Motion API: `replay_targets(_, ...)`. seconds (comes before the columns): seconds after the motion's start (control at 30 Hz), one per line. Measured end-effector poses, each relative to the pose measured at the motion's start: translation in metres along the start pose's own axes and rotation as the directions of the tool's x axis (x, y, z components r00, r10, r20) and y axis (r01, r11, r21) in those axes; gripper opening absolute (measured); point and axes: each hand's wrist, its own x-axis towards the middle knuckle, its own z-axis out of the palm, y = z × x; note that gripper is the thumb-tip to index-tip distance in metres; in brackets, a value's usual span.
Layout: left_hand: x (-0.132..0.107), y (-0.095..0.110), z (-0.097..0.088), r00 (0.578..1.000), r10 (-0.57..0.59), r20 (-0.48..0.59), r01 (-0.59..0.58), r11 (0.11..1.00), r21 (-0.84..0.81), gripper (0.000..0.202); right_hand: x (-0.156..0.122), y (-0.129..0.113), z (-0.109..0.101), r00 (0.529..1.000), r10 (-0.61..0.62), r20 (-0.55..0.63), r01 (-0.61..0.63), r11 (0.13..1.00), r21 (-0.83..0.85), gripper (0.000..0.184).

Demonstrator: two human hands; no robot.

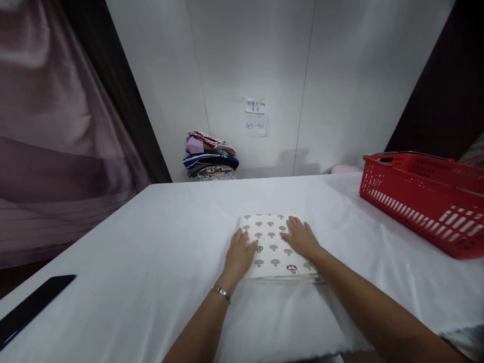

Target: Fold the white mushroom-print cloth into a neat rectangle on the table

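White-covered tbl (159, 242) w/ folded mushroom-print cloth (266, 255) nr its mid, 2 hands on top.
Cloth looks soft, light & floppy, prob. not slippery or fragile; best hold prob. both side edges, all layers tog. L hand (239, 258) lies on its left side, thumb apart from fingers; R hand (302, 239) on right side, fingers slightly apart; neither clamped. Lower paper note (255, 127) reads "45-50"; upper note's (255, 105) handwritten Chinese chars. too blurry. No brand visible.
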Motion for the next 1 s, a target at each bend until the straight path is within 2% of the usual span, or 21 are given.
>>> replay_targets(0.07,0.016,0.001,-0.004,0.993,-0.119,0.007,0.119,0.991,-0.060,0.054,0.000,-0.001,-0.001,1.000,0.000,0.001,0.000,1.000,0.007,0.059)
replay_targets(0.17,0.038,0.006,-0.008,0.966,-0.243,0.091,0.252,0.963,-0.098,0.053,0.001,-0.001,-0.003,1.000,0.004,0.009,-0.004,1.000,0.010,0.060)
replay_targets(0.27,0.053,0.011,-0.013,0.971,-0.221,0.091,0.230,0.968,-0.103,0.049,0.003,-0.002,-0.005,1.000,0.012,0.019,-0.012,1.000,0.006,0.059)
replay_targets(0.37,0.064,0.010,-0.022,0.991,-0.135,-0.015,0.133,0.987,-0.084,0.052,0.009,-0.010,-0.006,1.000,0.012,-0.004,-0.012,1.000,-0.012,0.057)
replay_targets(0.43,0.072,0.003,-0.026,0.991,-0.124,-0.056,0.121,0.991,-0.058,0.054,0.014,-0.019,-0.004,1.000,0.010,-0.014,-0.010,1.000,-0.023,0.058)
replay_targets(0.6,0.083,-0.019,-0.021,0.967,-0.246,0.062,0.249,0.966,-0.064,0.049,0.024,-0.031,0.002,1.000,0.002,-0.021,-0.003,0.999,-0.041,0.057)
replay_targets(0.7,0.084,-0.024,-0.018,0.965,-0.245,0.092,0.255,0.960,-0.113,0.050,0.026,-0.030,0.000,1.000,-0.002,-0.019,0.001,0.999,-0.048,0.055)
replay_targets(0.83,0.074,-0.027,-0.028,0.956,-0.242,0.163,0.278,0.926,-0.256,0.057,0.018,-0.032,-0.012,0.998,0.014,0.057,-0.010,0.998,-0.065,0.056)
replay_targets(0.9,0.060,-0.034,-0.036,0.957,-0.228,0.180,0.277,0.903,-0.328,0.060,0.004,-0.035,-0.016,0.997,-0.015,0.073,0.020,0.997,-0.070,0.059)
replay_targets(1.0,0.027,-0.049,-0.045,0.959,-0.181,0.219,0.263,0.858,-0.442,0.062,-0.023,-0.038,-0.015,0.985,-0.169,0.045,0.171,0.985,-0.040,0.060)
